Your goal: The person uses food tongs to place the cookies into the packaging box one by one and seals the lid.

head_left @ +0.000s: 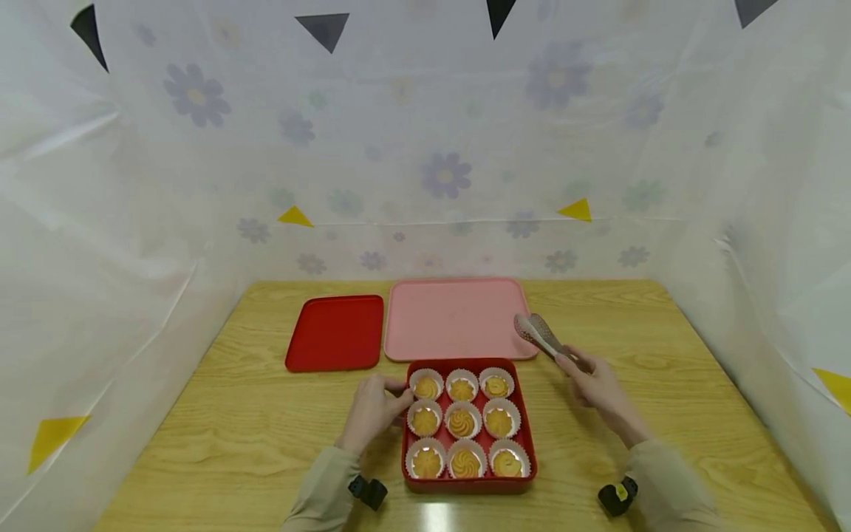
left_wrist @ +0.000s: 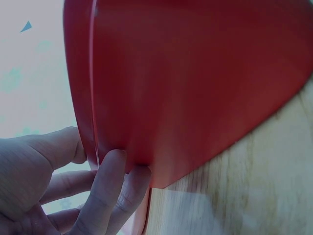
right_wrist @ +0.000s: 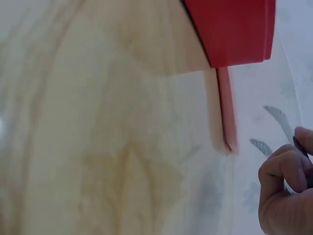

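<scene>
A red square box [head_left: 468, 485] stands on the table, holding several swirled cookies [head_left: 464, 423] in white paper cups, set in rows. My left hand [head_left: 374, 411] holds the box's left wall near its far corner; in the left wrist view, the thumb lies at the rim and the fingertips [left_wrist: 113, 161] press the outer side. To the right of the box, my right hand [head_left: 598, 384] grips metal tongs [head_left: 544, 337] by the handles. The tongs' perforated ends stand apart with nothing between them, over the right edge of the pink tray.
Behind the box lies a pink tray [head_left: 459, 318]. A red lid-like square tray [head_left: 336, 332] lies to its left. The wooden table [head_left: 266, 443] is enclosed by white flowered sheeting [head_left: 445, 118] at the back and sides.
</scene>
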Motion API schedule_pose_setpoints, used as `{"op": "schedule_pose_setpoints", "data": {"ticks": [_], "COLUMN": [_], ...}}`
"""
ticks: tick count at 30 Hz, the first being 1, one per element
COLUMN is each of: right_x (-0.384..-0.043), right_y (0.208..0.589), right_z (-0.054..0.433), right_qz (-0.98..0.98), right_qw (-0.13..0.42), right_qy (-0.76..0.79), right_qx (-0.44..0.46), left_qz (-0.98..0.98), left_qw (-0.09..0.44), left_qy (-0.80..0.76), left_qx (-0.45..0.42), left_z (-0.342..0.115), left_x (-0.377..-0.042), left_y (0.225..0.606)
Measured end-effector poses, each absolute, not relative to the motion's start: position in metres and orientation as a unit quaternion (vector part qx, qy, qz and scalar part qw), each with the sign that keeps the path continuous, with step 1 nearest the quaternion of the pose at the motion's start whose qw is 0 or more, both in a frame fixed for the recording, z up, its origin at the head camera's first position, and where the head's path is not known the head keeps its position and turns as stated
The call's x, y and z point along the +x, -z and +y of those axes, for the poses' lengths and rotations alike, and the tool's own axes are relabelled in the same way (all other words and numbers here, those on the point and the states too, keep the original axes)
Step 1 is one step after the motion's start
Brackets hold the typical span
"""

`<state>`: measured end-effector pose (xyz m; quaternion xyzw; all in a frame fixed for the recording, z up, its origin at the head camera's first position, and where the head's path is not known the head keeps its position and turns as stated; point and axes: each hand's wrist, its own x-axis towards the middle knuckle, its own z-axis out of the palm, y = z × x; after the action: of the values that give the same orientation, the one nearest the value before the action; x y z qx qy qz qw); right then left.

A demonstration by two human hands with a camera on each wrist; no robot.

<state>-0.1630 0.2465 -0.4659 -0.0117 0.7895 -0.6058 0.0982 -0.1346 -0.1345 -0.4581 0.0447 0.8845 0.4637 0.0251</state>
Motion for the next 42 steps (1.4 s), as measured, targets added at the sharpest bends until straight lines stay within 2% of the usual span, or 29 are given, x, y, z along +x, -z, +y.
{"op": "schedule_pose_setpoints", "data": {"ticks": [4,10,32,39,42], "right_x": [-0.163,-0.162,-0.160,-0.160,-0.159], "right_y": [0.471,0.474,0.481,0.482,0.483], "right_z": [0.244,0.242,0.246,0.248,0.248], "right_qz": [0.808,0.823,0.849,0.867,0.881], "right_qw": [0.060,0.036,0.014,0.035,0.027], "right_qy": [0.586,0.567,0.526,0.495,0.471], "right_qx": [0.011,0.017,0.036,0.038,0.028], "left_qz": [0.884,0.889,0.893,0.900,0.903], "left_qw": [0.021,0.015,0.016,-0.005,-0.014], "left_qy": [-0.464,-0.455,-0.448,-0.432,-0.427], "left_qx": [0.051,0.052,0.042,0.049,0.051], "left_z": [-0.134,-0.135,-0.134,-0.135,-0.134], "left_x": [-0.134,-0.135,-0.134,-0.135,-0.136], "left_y": [0.458,0.459,0.457,0.460,0.460]}}
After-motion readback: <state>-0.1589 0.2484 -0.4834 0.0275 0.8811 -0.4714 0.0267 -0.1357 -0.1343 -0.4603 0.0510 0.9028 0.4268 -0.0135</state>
